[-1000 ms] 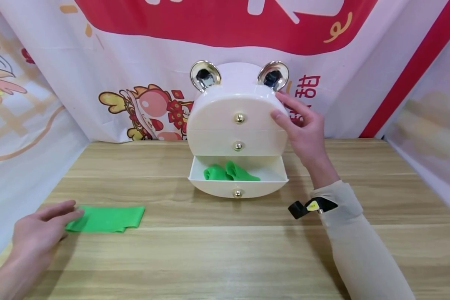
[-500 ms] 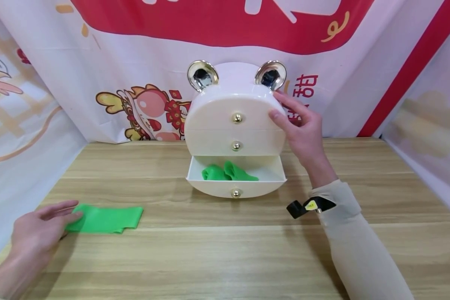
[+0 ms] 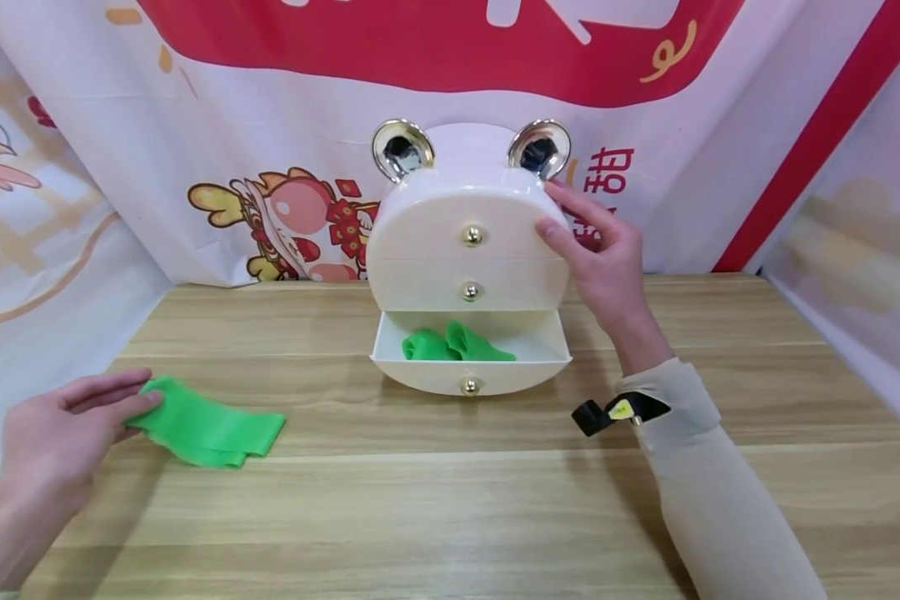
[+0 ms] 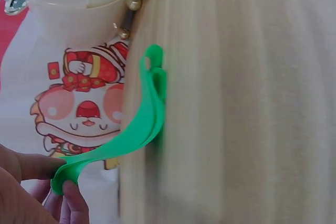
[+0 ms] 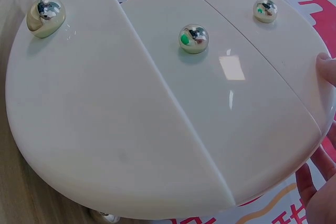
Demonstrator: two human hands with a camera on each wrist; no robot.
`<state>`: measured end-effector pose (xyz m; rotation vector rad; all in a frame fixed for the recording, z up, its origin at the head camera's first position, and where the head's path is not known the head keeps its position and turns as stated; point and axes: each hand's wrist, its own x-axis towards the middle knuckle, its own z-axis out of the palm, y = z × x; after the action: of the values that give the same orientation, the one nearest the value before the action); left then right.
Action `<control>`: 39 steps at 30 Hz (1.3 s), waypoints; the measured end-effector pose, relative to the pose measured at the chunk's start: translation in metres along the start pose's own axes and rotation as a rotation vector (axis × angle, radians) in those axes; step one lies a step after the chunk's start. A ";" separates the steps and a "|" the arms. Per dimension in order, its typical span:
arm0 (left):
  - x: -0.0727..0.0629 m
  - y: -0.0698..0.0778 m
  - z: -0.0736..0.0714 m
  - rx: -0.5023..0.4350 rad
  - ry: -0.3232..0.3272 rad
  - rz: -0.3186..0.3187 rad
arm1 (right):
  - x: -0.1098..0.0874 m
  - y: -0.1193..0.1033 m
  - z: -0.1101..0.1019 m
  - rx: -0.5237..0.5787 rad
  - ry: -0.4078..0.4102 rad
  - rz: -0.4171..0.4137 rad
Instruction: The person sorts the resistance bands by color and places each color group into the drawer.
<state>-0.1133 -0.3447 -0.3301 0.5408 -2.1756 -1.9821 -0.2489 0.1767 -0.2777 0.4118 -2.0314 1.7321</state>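
Note:
My left hand (image 3: 60,442) pinches one end of a folded green stretch band (image 3: 210,425) between thumb and fingers. That end is lifted, and the far end rests on the table; the left wrist view shows the band (image 4: 142,124) curving down in layers. My right hand (image 3: 607,267) holds the upper right side of a white drawer box (image 3: 420,233), thumb on the front and fingers round the side. The box's bottom drawer (image 3: 547,337) is pulled out, with crumpled green bands (image 3: 465,343) inside. Its two upper drawers are closed.
The wood-grain table (image 3: 450,500) carries the box near its back edge. Two gold-rimmed eye shapes (image 3: 402,152) stick up from the box top. Behind hangs a printed cloth (image 3: 285,100) with a red banner. A black strap (image 3: 607,415) is on my right wrist.
My left hand has raised the near end of the green band off the table, and the band now bends. My right hand stays on the drawer box.

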 end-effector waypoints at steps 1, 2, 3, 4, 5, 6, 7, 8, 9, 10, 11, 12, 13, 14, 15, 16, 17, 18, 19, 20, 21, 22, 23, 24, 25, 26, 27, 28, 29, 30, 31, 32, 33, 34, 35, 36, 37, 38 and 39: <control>-0.001 0.004 0.002 -0.019 -0.002 0.009 | 0.000 0.000 0.000 -0.002 0.001 0.000; -0.002 0.008 0.004 -0.034 -0.003 0.017 | 0.000 0.000 0.000 -0.003 0.001 0.002; -0.003 0.013 0.006 -0.052 -0.006 0.030 | 0.000 0.000 0.000 -0.004 0.002 0.003; -0.005 0.017 0.008 -0.061 -0.008 0.037 | 0.000 0.000 0.000 -0.003 0.002 0.006; -0.006 0.021 0.010 -0.066 -0.008 0.044 | 0.001 0.000 0.000 -0.003 0.001 0.006; -0.007 0.024 0.012 -0.072 -0.008 0.053 | 0.001 0.000 0.000 -0.001 0.000 0.007; -0.009 0.028 0.014 -0.082 -0.009 0.064 | 0.001 0.000 0.000 0.002 0.000 0.010; -0.010 0.031 0.016 -0.092 -0.013 0.076 | 0.001 0.000 0.000 0.004 0.000 0.012; -0.011 0.034 0.018 -0.107 -0.015 0.089 | 0.001 0.000 0.000 0.007 -0.001 0.013; -0.012 0.037 0.020 -0.114 -0.015 0.099 | 0.001 0.000 0.000 0.009 -0.001 0.013; -0.012 0.040 0.022 -0.118 -0.016 0.110 | 0.001 0.000 0.000 0.009 -0.003 0.012; -0.013 0.044 0.024 -0.129 -0.018 0.117 | 0.001 0.000 -0.001 0.010 -0.002 0.014; -0.014 0.047 0.026 -0.132 -0.018 0.124 | 0.001 0.000 -0.001 0.009 -0.002 0.013; -0.014 0.050 0.028 -0.139 -0.017 0.129 | 0.001 0.000 -0.001 0.009 -0.002 0.013; -0.014 0.053 0.030 -0.144 -0.017 0.132 | 0.001 0.000 -0.001 0.006 -0.003 0.012; -0.014 0.056 0.033 -0.154 -0.018 0.134 | 0.001 0.000 -0.001 0.006 -0.003 0.012; -0.014 0.058 0.035 -0.158 -0.015 0.136 | 0.000 0.000 -0.001 0.005 -0.004 0.012; -0.014 0.061 0.038 -0.169 -0.011 0.138 | 0.000 0.000 -0.001 0.005 -0.004 0.012; -0.014 0.063 0.041 -0.178 -0.007 0.136 | 0.000 0.000 -0.001 0.006 -0.004 0.012; -0.014 0.066 0.044 -0.193 -0.008 0.133 | 0.000 0.000 -0.001 0.009 -0.004 0.015; -0.014 0.068 0.047 -0.203 -0.009 0.129 | 0.000 0.000 -0.001 0.011 -0.004 0.016; -0.014 0.070 0.049 -0.194 -0.007 0.128 | 0.000 0.000 -0.001 0.013 -0.004 0.017; -0.015 0.073 0.051 -0.178 -0.010 0.124 | 0.000 0.000 0.000 0.016 -0.004 0.018; -0.015 0.075 0.054 -0.178 -0.015 0.121 | 0.000 -0.001 0.000 0.019 -0.003 0.018; -0.015 0.077 0.056 -0.173 -0.021 0.117 | 0.000 -0.001 0.000 0.021 -0.003 0.020; -0.014 0.079 0.059 -0.171 -0.027 0.120 | 0.000 -0.001 0.000 0.022 -0.003 0.021; -0.014 0.081 0.061 -0.163 -0.032 0.120 | 0.000 0.000 0.000 0.021 -0.003 0.021; -0.013 0.082 0.064 -0.159 -0.037 0.121 | 0.000 0.000 0.000 0.022 -0.002 0.021; -0.012 0.084 0.067 -0.162 -0.043 0.123 | 0.000 0.000 0.000 0.022 -0.002 0.020; -0.011 0.086 0.071 -0.178 -0.046 0.124 | 0.000 0.000 0.000 0.019 -0.002 0.019; -0.010 0.088 0.074 -0.176 -0.047 0.125 | 0.000 0.000 0.000 0.019 -0.001 0.019; -0.010 0.091 0.078 -0.174 -0.051 0.126 | 0.000 0.000 0.000 0.018 -0.001 0.019; -0.010 0.093 0.082 -0.167 -0.054 0.125 | 0.000 0.000 0.000 0.017 0.000 0.018; -0.010 0.095 0.086 -0.158 -0.056 0.124 | 0.001 0.000 0.000 0.018 0.001 0.018; -0.010 0.097 0.091 -0.151 -0.059 0.124 | 0.001 0.000 0.000 0.018 0.001 0.018; -0.011 0.099 0.095 -0.154 -0.063 0.123 | 0.001 0.000 0.000 0.020 0.002 0.017; -0.012 0.101 0.099 -0.145 -0.066 0.126 | 0.001 0.000 0.000 0.025 0.003 0.019; -0.012 0.102 0.103 -0.152 -0.075 0.130 | 0.001 0.000 0.000 0.028 0.004 0.018; -0.013 0.103 0.107 -0.168 -0.083 0.138 | 0.001 0.000 0.000 0.030 0.004 0.018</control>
<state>-0.1554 -0.2337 -0.2392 0.2825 -2.0056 -2.1200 -0.2498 0.1770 -0.2773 0.4009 -2.0144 1.7748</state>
